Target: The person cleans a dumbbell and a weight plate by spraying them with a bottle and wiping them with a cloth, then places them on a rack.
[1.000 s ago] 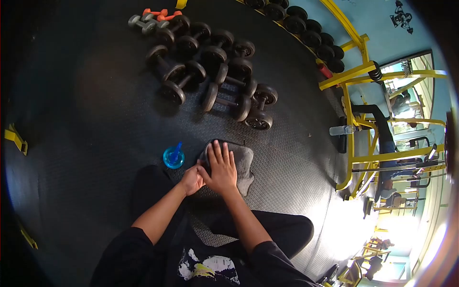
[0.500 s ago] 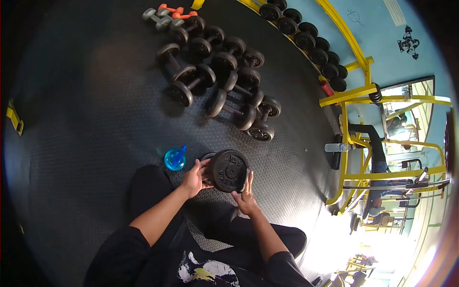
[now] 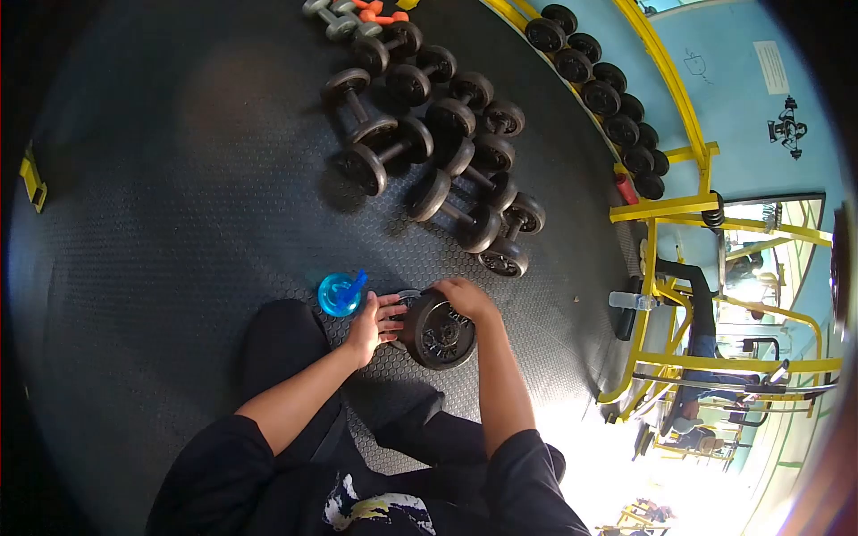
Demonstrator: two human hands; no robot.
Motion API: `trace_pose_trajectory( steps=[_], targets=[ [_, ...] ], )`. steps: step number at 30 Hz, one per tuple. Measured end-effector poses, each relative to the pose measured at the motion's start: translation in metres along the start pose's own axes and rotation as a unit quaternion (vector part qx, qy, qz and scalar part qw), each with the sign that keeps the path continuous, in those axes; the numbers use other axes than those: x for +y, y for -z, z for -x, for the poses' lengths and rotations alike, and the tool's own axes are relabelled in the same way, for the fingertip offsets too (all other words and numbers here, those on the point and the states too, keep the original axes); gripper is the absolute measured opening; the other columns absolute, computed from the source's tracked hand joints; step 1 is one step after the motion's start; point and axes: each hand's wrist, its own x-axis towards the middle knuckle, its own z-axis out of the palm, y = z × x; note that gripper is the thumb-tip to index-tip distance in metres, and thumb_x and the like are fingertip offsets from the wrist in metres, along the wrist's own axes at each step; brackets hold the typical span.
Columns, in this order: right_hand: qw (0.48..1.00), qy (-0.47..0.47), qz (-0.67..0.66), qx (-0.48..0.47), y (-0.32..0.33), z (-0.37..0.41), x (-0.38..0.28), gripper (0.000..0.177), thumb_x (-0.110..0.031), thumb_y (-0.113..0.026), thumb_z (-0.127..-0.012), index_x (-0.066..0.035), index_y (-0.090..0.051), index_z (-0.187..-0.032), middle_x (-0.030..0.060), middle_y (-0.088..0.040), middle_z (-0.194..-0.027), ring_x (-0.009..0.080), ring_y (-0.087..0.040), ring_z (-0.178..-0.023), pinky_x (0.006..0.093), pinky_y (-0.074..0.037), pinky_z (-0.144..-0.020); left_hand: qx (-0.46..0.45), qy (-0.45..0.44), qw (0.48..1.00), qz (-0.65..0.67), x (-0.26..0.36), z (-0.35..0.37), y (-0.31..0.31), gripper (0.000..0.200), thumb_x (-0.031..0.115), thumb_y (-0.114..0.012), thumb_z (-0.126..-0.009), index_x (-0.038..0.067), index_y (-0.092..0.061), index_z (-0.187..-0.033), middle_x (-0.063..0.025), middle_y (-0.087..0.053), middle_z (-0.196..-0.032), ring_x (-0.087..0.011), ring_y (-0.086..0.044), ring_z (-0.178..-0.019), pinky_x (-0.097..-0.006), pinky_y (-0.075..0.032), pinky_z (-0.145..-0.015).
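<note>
A black dumbbell [image 3: 444, 335] stands on end on the mat in front of my lap, its round upper head facing me with raised lettering. The lower end shows only as a greyish rim behind it. My right hand [image 3: 466, 300] curls over the far rim of the upper head, fingers bent around its edge. On the other side, my left hand [image 3: 369, 332] is open, fingers spread and pointing at the dumbbell, fingertips right by its side. Close beyond that hand is a round blue bottle [image 3: 335, 296] with a darker blue top.
Several black dumbbells [image 3: 454, 104] lie on the dark rubber mat [image 3: 241, 196] ahead, with small grey and orange ones [image 3: 384, 18] farther off. A yellow rack [image 3: 666, 67] of dumbbells runs along the wall. At right, a person [image 3: 702, 348] lies at a yellow bench frame [image 3: 639, 313].
My right hand has shifted from the dumbbell's near right side to its far rim. My left hand's fingers now show more fully spread. The view has shifted, so the floor things appear farther right.
</note>
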Motion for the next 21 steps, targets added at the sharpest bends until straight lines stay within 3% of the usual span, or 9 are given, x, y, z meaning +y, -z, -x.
trace_pose_trajectory(
  steps=[2,6,8,9,11,12,13,15,21],
  targets=[
    [0.983,0.056,0.175,-0.009,-0.006,0.011,-0.033,0.043,-0.041,-0.046,-0.09,-0.014,-0.074,-0.107,0.0154,-0.069,-0.113,0.0369,-0.061,-0.11,0.043,-0.047,-0.097,0.019,-0.008,1.0,-0.015,0.001,-0.003,0.001,0.071,0.068,-0.021,-0.099,0.015,-0.052,-0.136,-0.005,-0.062,-0.126,-0.018,-0.062,-0.096,-0.0373,-0.046,-0.082],
    [0.936,0.166,0.309,0.033,-0.042,0.041,-0.064,0.031,-0.035,-0.055,-0.082,-0.014,-0.076,-0.088,0.012,-0.071,-0.106,0.0304,-0.065,-0.103,0.0424,-0.049,-0.092,0.07,-0.032,0.997,0.01,0.001,-0.008,0.008,0.072,0.07,-0.025,-0.097,0.013,-0.052,-0.133,-0.0042,-0.063,-0.116,-0.0174,-0.063,-0.087,-0.0357,-0.045,-0.076],
    [0.829,0.332,0.441,0.089,-0.063,0.051,-0.059,0.028,-0.034,-0.055,-0.08,-0.016,-0.077,-0.081,0.0092,-0.072,-0.096,0.03,-0.066,-0.094,0.0448,-0.052,-0.084,0.069,-0.034,0.997,0.004,0.002,-0.01,0.01,0.072,0.07,-0.025,-0.097,0.013,-0.052,-0.133,-0.0047,-0.063,-0.116,-0.0176,-0.063,-0.086,-0.0355,-0.045,-0.076],
    [0.832,0.328,0.437,0.091,-0.06,0.05,-0.059,0.028,-0.034,-0.055,-0.08,-0.016,-0.077,-0.081,0.0092,-0.072,-0.096,0.03,-0.066,-0.094,0.0448,-0.052,-0.084,0.074,-0.042,0.996,0.007,0.002,-0.011,0.011,0.071,0.07,-0.026,-0.097,0.014,-0.052,-0.132,-0.0051,-0.063,-0.116,-0.0178,-0.063,-0.085,-0.0354,-0.045,-0.076],
    [0.895,0.227,0.384,0.02,-0.038,0.044,-0.068,0.027,-0.034,-0.056,-0.079,-0.016,-0.076,-0.083,0.0093,-0.072,-0.095,0.0297,-0.067,-0.091,0.0437,-0.053,-0.082,0.072,-0.04,0.997,0.002,0.003,-0.007,0.011,0.071,0.07,-0.027,-0.097,0.014,-0.053,-0.131,-0.0056,-0.063,-0.116,-0.0176,-0.063,-0.087,-0.0345,-0.045,-0.076],
    [0.926,0.128,0.354,-0.028,-0.019,0.045,-0.077,0.036,-0.038,-0.054,-0.086,-0.011,-0.076,-0.094,0.0115,-0.072,-0.104,0.0313,-0.067,-0.099,0.0401,-0.051,-0.087,0.068,-0.041,0.997,-0.011,0.003,-0.006,0.011,0.07,0.069,-0.025,-0.098,0.014,-0.054,-0.131,-0.0045,-0.064,-0.116,-0.0158,-0.063,-0.086,-0.0338,-0.045,-0.075],
    [0.927,0.129,0.351,-0.03,-0.012,0.047,-0.063,0.036,-0.038,-0.054,-0.086,-0.011,-0.076,-0.094,0.0115,-0.072,-0.104,0.0313,-0.067,-0.099,0.0401,-0.051,-0.087,0.065,-0.041,0.997,-0.023,0.002,-0.005,0.011,0.069,0.068,-0.023,-0.099,0.015,-0.055,-0.131,-0.0034,-0.065,-0.116,-0.0141,-0.063,-0.086,-0.0331,-0.045,-0.075],
    [0.995,0.07,0.009,0.066,-0.002,0.042,-0.032,0.044,-0.044,-0.052,-0.093,-0.007,-0.073,-0.106,0.017,-0.07,-0.109,0.0357,-0.064,-0.108,0.0424,-0.048,-0.094,0.069,-0.04,0.996,-0.03,0.005,-0.005,0.012,0.068,0.067,-0.024,-0.099,0.015,-0.056,-0.13,-0.0036,-0.066,-0.116,-0.0136,-0.063,-0.086,-0.032,-0.046,-0.075],
    [0.92,-0.143,-0.228,0.284,-0.049,0.072,0.03,0.05,-0.044,-0.044,-0.102,-0.006,-0.057,-0.131,0.0229,-0.061,-0.127,0.0375,-0.055,-0.123,0.042,-0.039,-0.105,0.044,-0.022,0.995,-0.092,0.001,-0.006,0.009,0.067,0.065,-0.026,-0.1,0.013,-0.055,-0.129,-0.0031,-0.064,-0.115,-0.0148,-0.061,-0.091,-0.032,-0.046,-0.075]
  ],
)
